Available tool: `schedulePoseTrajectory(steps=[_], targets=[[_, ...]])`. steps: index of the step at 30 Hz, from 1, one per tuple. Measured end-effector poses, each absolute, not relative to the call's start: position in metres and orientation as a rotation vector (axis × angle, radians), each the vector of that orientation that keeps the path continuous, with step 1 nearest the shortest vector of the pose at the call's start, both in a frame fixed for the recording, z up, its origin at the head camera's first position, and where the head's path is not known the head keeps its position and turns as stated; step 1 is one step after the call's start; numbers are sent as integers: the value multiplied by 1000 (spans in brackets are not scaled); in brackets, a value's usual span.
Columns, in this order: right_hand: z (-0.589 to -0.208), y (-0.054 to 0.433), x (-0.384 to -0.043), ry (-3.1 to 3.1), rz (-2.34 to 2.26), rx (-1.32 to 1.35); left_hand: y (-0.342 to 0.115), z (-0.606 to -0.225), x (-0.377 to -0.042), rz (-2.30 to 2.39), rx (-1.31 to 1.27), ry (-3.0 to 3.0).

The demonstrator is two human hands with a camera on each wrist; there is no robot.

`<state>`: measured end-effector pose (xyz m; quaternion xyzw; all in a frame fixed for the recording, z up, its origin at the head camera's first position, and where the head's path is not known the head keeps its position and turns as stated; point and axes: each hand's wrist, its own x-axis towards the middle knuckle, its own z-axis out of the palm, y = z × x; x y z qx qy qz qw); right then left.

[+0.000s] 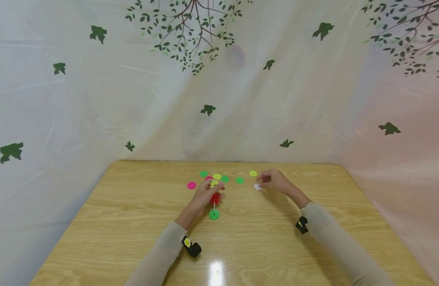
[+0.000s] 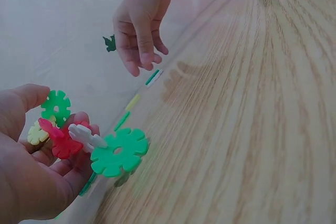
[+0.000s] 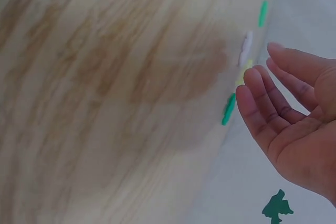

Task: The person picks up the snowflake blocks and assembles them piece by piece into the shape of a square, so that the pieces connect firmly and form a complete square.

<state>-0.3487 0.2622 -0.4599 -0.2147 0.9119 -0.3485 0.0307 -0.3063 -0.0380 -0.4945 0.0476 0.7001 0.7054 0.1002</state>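
My left hand (image 1: 202,195) grips a joined chain of notched plastic flower discs. In the left wrist view the chain runs from a large green disc (image 2: 119,152) through a white disc (image 2: 86,136) and red discs (image 2: 65,144) to a yellow disc (image 2: 38,131) and a second green disc (image 2: 56,106) by the thumb. Fingers cover part of the red and yellow discs. Over to the right, my right hand (image 1: 274,182) hovers low with loosely bent fingers and nothing between them. Its fingertips overlap a loose white disc (image 1: 257,186) in the head view.
Loose discs lie along the back of the wooden table (image 1: 133,222): a pink disc (image 1: 191,185), a yellow disc (image 1: 253,173), a green disc (image 1: 239,180) and several others. Behind the table's far edge hangs a pale cloth (image 1: 162,131) with leaf and bird prints.
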Motion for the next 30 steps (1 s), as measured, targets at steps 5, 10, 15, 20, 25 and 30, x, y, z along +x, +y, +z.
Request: schedulePoseTrajectory(steps=[5, 10, 15, 20, 25, 30], targets=[[-465, 261, -352, 2793, -1009, -651, -38, -495, -306, 2087, 131, 2087], [-469, 259, -354, 2791, -980, -665, -38, -494, -305, 2106, 122, 2077], [-470, 257, -353, 2797, -960, -633, -39, -494, -305, 2106, 139, 2066], [-468, 257, -351, 2793, -972, -594, -38, -494, -305, 2115, 164, 2072], [-469, 255, -350, 2779, -1046, -619, -39, -493, -305, 2149, 193, 2070], [-471, 252, -350, 2795, -1150, -629, -40, -494, -307, 2151, 207, 2066]])
